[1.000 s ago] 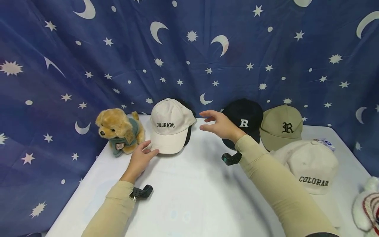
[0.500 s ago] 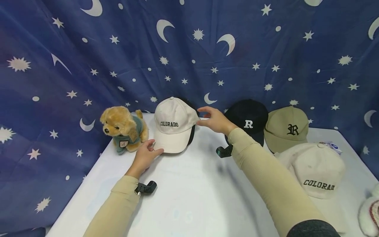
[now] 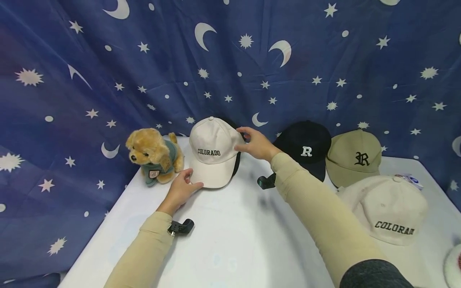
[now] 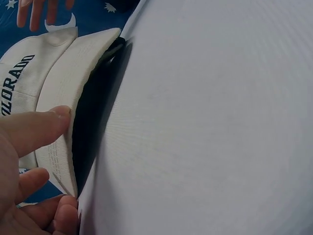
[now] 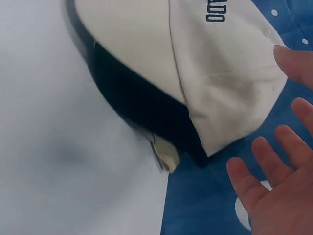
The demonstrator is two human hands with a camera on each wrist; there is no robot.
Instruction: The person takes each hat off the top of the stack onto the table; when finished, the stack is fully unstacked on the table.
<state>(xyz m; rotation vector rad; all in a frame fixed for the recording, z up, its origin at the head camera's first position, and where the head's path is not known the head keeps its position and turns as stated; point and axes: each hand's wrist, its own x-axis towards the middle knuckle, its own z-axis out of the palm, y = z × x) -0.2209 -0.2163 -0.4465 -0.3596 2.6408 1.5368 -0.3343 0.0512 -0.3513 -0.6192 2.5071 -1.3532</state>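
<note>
A white cap (image 3: 213,146) marked COLORADO sits on top of a dark cap (image 5: 142,98) at the back left of the table; a bit of beige (image 5: 168,155) shows below the dark brim. My left hand (image 3: 181,188) holds the white cap's brim at its left front corner. The thumb (image 4: 51,125) lies on the brim's upper face, and the fingers curl at its edge. At the cap's right side, my right hand (image 3: 257,145) has spread, slightly bent fingers and grips nothing; its thumb tip overlaps the cap's outline, and contact is unclear.
A plush dog (image 3: 155,156) in a green outfit stands left of the stack. To the right are a black cap (image 3: 306,146), a khaki cap (image 3: 354,158) and another white COLORADO cap (image 3: 392,210). A starry blue curtain (image 3: 230,60) hangs behind the white table (image 3: 223,240).
My right hand has moved left, from a gap beside the cap to its right side. My left hand stays at the brim. The whole head view has shifted slightly.
</note>
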